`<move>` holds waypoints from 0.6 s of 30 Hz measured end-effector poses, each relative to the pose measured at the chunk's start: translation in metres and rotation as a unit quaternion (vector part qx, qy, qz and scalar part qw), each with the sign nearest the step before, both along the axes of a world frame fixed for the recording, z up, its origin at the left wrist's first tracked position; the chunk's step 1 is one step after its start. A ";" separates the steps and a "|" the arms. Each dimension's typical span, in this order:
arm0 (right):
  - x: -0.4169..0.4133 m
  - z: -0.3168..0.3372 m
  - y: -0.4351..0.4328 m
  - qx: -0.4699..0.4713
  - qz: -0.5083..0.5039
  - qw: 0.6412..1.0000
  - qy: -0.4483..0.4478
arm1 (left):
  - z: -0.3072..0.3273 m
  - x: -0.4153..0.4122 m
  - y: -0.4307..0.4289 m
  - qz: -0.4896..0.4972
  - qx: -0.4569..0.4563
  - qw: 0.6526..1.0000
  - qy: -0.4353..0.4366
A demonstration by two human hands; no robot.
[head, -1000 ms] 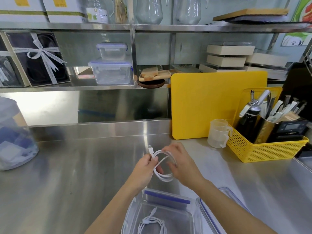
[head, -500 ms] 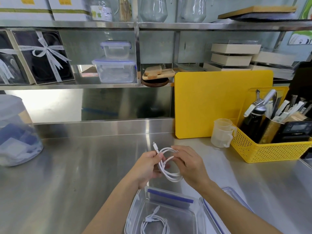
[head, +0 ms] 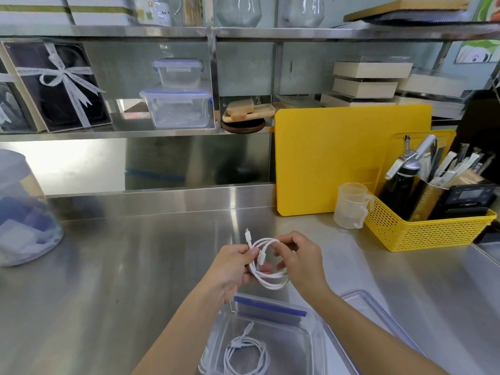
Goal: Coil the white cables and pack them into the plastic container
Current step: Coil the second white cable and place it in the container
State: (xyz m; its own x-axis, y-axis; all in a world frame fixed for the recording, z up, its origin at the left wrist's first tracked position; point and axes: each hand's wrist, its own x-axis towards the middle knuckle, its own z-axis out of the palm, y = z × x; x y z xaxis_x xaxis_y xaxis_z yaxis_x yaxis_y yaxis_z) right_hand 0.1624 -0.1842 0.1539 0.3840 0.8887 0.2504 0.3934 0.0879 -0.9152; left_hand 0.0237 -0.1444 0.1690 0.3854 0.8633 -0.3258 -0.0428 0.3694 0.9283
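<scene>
Both hands hold a white cable point(head: 270, 281) wound into a small loop above the steel counter. My left hand point(head: 232, 266) pinches the loop's left side, and one plug end sticks up past its fingers. My right hand point(head: 300, 258) grips the loop's right side. Just below, at the near edge, stands the clear plastic container point(head: 270, 311) with a blue clip. A second coiled white cable point(head: 247, 355) lies inside it. The container's lid point(head: 376, 315) rests flat to its right.
A yellow basket point(head: 422, 234) with bottles and utensils stands at the right, two stacked measuring cups point(head: 351, 207) beside it. A yellow cutting board point(head: 338, 158) leans on the back wall. A large clear jar point(head: 21, 212) sits at the far left. Shelves above hold boxes and containers.
The loop has been wound tighter and sits a little lower. My right hand has shifted from the front of the coil to its right side; the left keeps its pinch.
</scene>
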 end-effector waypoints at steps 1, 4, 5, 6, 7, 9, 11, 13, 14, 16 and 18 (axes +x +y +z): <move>0.000 -0.001 -0.001 -0.002 -0.007 1.000 0.016 | -0.001 -0.001 0.000 0.001 -0.003 1.000 -0.008; -0.002 -0.003 -0.001 -0.003 -0.033 0.994 0.100 | -0.004 -0.001 -0.002 -0.004 0.000 1.000 -0.004; -0.003 -0.004 -0.002 -0.004 -0.037 0.992 0.119 | -0.004 0.000 -0.003 -0.006 0.008 1.000 0.007; -0.003 -0.006 -0.002 -0.008 -0.036 0.993 0.117 | -0.005 0.000 -0.003 -0.006 0.019 1.000 0.019; -0.003 -0.007 -0.002 -0.016 -0.028 0.995 0.100 | -0.006 0.001 -0.004 -0.008 0.030 0.999 0.031; -0.001 -0.010 -0.004 -0.046 -0.007 0.998 0.046 | -0.009 0.000 -0.006 -0.017 0.053 0.997 0.058; 0.002 -0.013 -0.005 -0.087 0.004 0.996 -0.011 | -0.011 -0.002 -0.008 -0.024 0.070 0.993 0.092; 0.005 -0.017 -0.007 -0.129 0.012 0.987 -0.094 | -0.012 -0.004 -0.008 -0.041 0.074 0.988 0.126; 0.006 -0.018 -0.008 -0.144 0.017 0.982 -0.124 | -0.013 -0.006 -0.007 -0.057 0.072 0.985 0.144; 0.007 -0.022 -0.010 -0.159 0.028 0.976 -0.145 | -0.017 -0.008 -0.006 -0.091 0.075 0.976 0.185; 0.008 -0.024 -0.013 -0.182 0.046 0.969 -0.159 | -0.024 -0.010 -0.005 -0.103 0.103 0.961 0.233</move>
